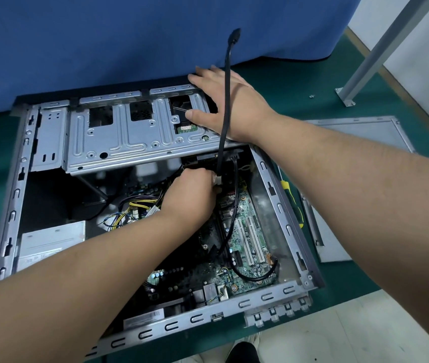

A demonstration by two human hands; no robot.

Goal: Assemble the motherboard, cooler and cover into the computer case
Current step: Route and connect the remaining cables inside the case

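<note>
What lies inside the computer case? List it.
Inside the computer case: motherboard, black cable, yellow wires, left hand. The forearm hides the board's middle.

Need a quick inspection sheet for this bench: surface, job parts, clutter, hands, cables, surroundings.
Surface: green mat.
Job's things: case lies open; motherboard inside; drive cage tilted up; cover flat on the mat to the right.
Clutter: yellow screwdriver beside the case; small screw on the mat.
Grippers: left hand curled on a black cable inside the case; right hand rests on the cage.
Cables: the black cable stands up, connector free; yellow and black bundle inside.
Surroundings: blue cloth, metal post.
</note>
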